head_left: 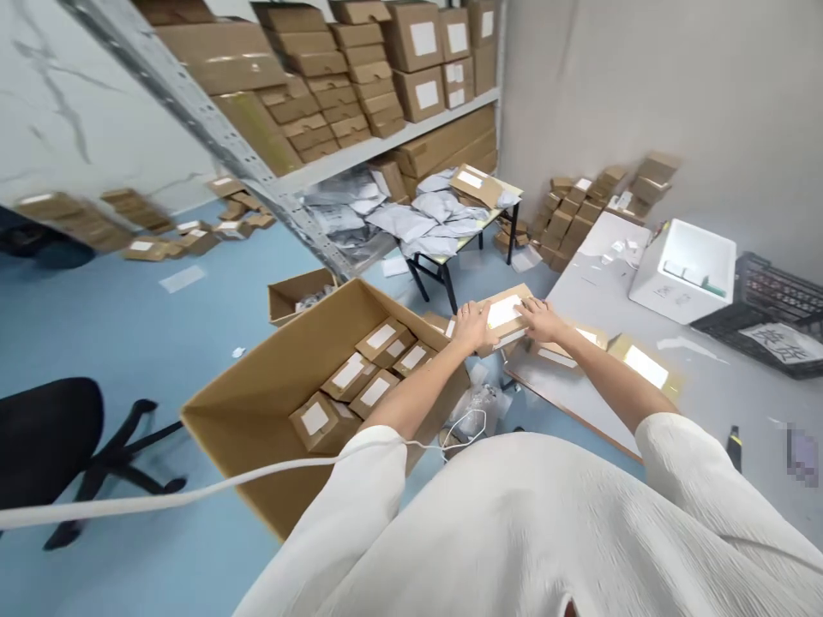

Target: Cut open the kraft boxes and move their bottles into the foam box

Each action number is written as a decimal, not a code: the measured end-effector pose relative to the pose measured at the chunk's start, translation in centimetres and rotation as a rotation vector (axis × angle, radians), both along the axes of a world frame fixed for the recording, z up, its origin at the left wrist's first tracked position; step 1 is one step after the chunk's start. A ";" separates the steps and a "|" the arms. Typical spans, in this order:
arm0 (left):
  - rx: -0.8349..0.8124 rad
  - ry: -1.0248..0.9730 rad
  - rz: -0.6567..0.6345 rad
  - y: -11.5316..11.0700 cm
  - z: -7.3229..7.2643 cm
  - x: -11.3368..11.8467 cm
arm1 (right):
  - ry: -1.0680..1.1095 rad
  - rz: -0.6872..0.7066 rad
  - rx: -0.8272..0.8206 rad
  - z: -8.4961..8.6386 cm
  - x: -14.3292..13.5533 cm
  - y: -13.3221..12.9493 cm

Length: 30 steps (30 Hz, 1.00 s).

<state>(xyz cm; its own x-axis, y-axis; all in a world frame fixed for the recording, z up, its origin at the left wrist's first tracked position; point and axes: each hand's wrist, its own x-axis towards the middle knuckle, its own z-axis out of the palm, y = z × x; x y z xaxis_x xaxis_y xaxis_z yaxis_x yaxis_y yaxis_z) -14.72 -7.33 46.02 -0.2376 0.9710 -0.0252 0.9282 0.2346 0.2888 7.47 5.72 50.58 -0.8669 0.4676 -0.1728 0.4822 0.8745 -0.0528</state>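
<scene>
A brown cardboard box with a white label is held out in front of me, between the large carton and the table. My left hand is closed on its left end. At the opposite end, my right hand grips it, fingers lying over the top by the label. Left of my arms stands a large open carton with several labelled small boxes inside. Just under my right forearm, another labelled box lies on the table edge.
On the grey table are a taped box, a white foam box, a black crate and a utility knife. A shelf rack holds stacked boxes. A white cable crosses before me; a black chair stands left.
</scene>
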 end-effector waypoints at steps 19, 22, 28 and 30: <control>-0.132 -0.058 0.145 8.0 -0.4 15.6 | -0.105 -0.567 -0.055 -5.9 21.2 -2.4; -0.131 -0.084 0.100 9.9 -0.5 18.1 | -0.137 -0.664 -0.042 -5.8 22.8 -2.6; -0.152 -0.129 0.049 13.0 -0.9 23.1 | -0.186 -0.844 -0.025 -6.4 26.2 -2.1; -0.158 -0.148 0.053 13.5 -1.6 24.9 | -0.193 -0.903 -0.034 -6.9 27.4 -1.7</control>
<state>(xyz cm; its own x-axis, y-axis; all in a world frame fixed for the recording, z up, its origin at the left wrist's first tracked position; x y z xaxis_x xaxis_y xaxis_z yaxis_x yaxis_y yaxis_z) 10.14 6.22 44.41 -0.2704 0.9386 -0.2144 0.8634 0.3349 0.3772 34.87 4.06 43.63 -0.1308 0.9442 -0.3025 0.9835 0.1620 0.0805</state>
